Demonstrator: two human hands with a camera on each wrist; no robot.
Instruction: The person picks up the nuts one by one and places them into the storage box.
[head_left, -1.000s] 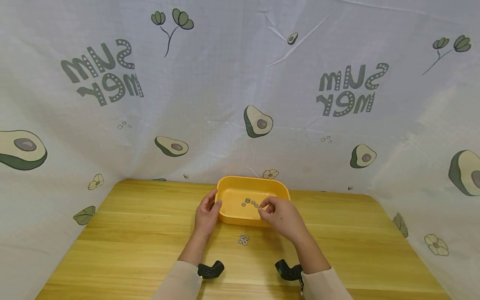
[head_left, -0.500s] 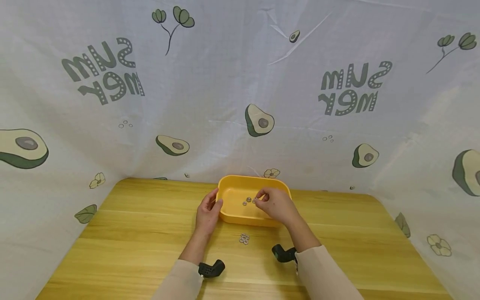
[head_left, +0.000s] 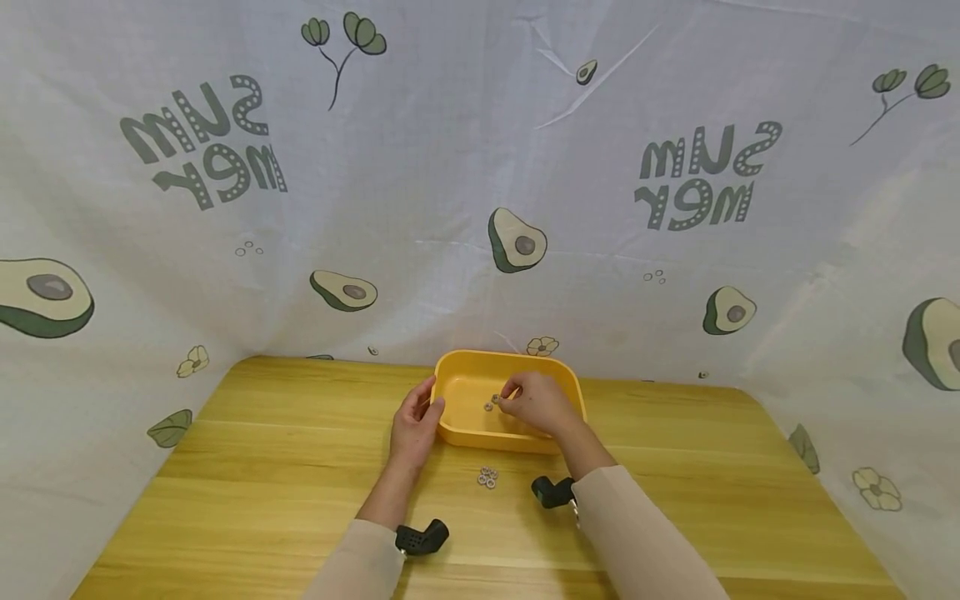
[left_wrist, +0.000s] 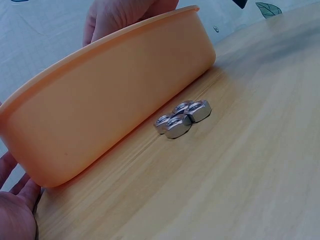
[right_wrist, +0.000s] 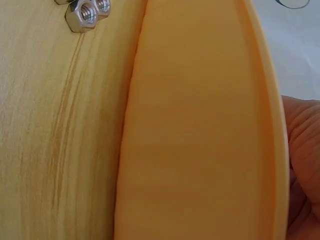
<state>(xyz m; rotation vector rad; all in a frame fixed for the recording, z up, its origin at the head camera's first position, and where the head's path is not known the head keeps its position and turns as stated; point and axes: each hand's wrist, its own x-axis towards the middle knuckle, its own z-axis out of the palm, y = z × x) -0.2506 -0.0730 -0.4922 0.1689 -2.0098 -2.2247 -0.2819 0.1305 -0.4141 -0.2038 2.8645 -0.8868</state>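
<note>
A yellow plastic bin stands on the wooden table. My left hand rests against its left end, thumb toward the near corner and fingers along the outer wall. Over the bin's inside, my right hand reaches in with thumb and index finger pinched together beside a metal hex nut. Another hex nut lies on the bin floor just left of it. What lies under the right hand is hidden. Several shiny hex nuts sit in a tight cluster on the table in front of the bin.
The wooden table reaches out on both sides of the bin. Behind it hangs a pale printed cloth close to the table's back edge. Each wrist wears a black camera mount.
My right hand has moved left inside the bin. Nuts that showed near its fingertips are now out of sight, leaving two visible. The left hand keeps its place on the bin.
</note>
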